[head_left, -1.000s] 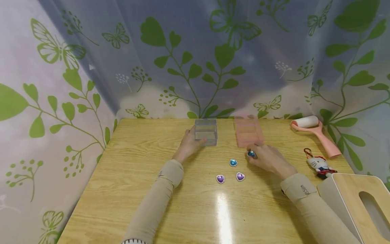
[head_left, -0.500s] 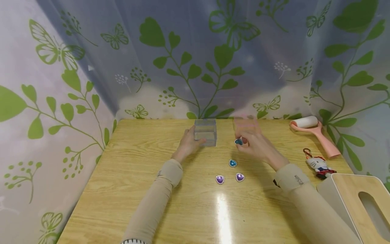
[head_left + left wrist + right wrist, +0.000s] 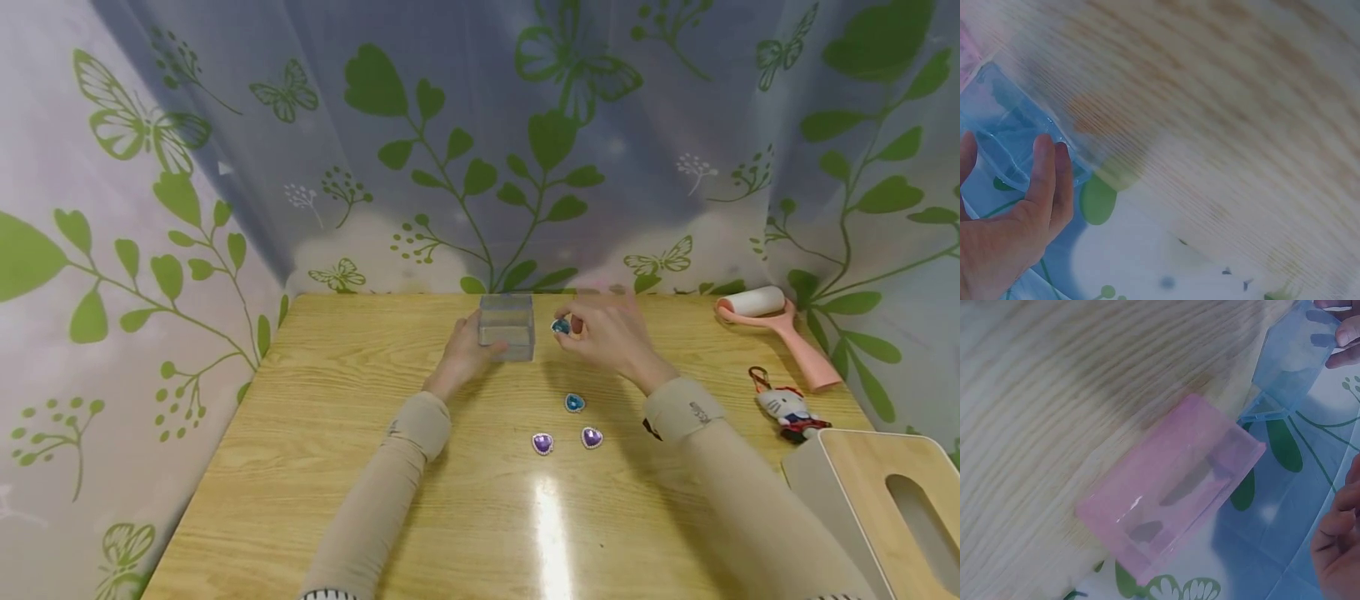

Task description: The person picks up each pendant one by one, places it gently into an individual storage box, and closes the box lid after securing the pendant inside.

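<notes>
My left hand (image 3: pixel 467 354) grips a clear bluish plastic box (image 3: pixel 507 346) near the table's back edge. In the left wrist view the fingers lie along the side of this box (image 3: pixel 1013 128). Between thumb and fingertips, my right hand (image 3: pixel 611 337) pinches a blue heart-shaped gem (image 3: pixel 560 327), just right of the clear box and apart from it. A clear pink box (image 3: pixel 1166 494) stands behind the right hand, mostly hidden by it in the head view. Another blue heart gem (image 3: pixel 574 403) and two purple heart gems (image 3: pixel 543 443) lie on the table.
At the right are a pink-handled lint roller (image 3: pixel 798 342), a plush cat keychain (image 3: pixel 786 408) and a tissue box with a wooden lid (image 3: pixel 862 475). A leaf-patterned curtain (image 3: pixel 450 208) hangs behind the wooden table (image 3: pixel 315 400).
My right hand has carried the blue heart gem left and farther back, from in front of the pink box to beside the clear box. The left hand and clear box stay put.
</notes>
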{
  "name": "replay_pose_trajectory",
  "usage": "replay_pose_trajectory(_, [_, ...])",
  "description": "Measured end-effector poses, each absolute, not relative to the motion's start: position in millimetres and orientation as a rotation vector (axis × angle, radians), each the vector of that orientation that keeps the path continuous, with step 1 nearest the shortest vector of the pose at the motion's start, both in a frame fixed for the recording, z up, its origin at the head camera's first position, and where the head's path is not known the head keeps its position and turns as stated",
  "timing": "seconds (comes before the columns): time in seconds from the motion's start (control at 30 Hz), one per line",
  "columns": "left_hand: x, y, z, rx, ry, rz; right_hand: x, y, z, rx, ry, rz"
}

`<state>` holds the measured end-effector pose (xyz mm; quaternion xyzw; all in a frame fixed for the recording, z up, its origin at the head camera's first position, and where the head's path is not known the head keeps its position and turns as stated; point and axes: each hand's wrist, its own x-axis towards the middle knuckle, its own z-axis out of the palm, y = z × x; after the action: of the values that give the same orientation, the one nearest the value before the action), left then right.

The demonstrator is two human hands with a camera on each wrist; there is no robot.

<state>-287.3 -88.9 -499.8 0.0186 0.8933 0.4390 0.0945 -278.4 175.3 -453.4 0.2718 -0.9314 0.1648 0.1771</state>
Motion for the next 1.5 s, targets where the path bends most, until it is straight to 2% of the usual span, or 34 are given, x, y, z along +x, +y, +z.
replay_pose_trajectory(0.57, [-288,-91,-497,0.062,2.622,1.303,-302,134,-456,0.822,-2.883,0.793])
replay_pose_trajectory(0.93, [-291,-92,-497,0.113,2.611,1.347,-323,111,-471,0.817,-2.911,0.749])
replay_pose_trajectory(1.5, [-291,-92,-500,0.108,2.621,1.304,-336,83,-482,0.783,-3.031,0.488])
